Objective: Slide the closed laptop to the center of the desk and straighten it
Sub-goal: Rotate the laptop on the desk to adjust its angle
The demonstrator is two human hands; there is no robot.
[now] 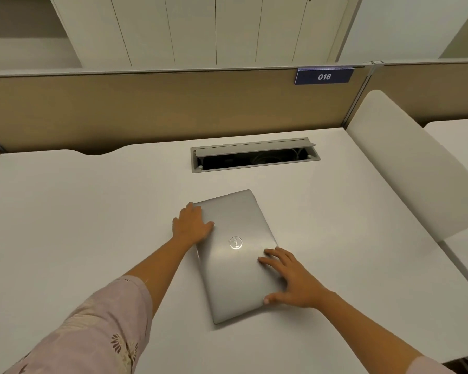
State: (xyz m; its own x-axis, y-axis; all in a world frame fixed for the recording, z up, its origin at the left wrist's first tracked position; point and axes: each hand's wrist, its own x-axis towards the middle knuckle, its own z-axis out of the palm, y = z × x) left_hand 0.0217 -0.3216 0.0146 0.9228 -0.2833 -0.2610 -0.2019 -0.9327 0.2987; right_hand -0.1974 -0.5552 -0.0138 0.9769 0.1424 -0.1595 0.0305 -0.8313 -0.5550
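Observation:
A closed silver laptop (237,265) with a round logo on its lid lies on the white desk (79,211), near the middle. It is turned so that its long side runs away from me, slightly askew. My left hand (191,224) rests flat on the laptop's far left corner and edge. My right hand (289,276) lies on the lid's near right part, fingers spread, thumb at the near right edge.
An open cable box (254,155) with a raised grey flap is set into the desk behind the laptop. A tan partition (146,103) with a blue "016" sign (324,76) closes the back. A white side panel (416,163) bounds the right.

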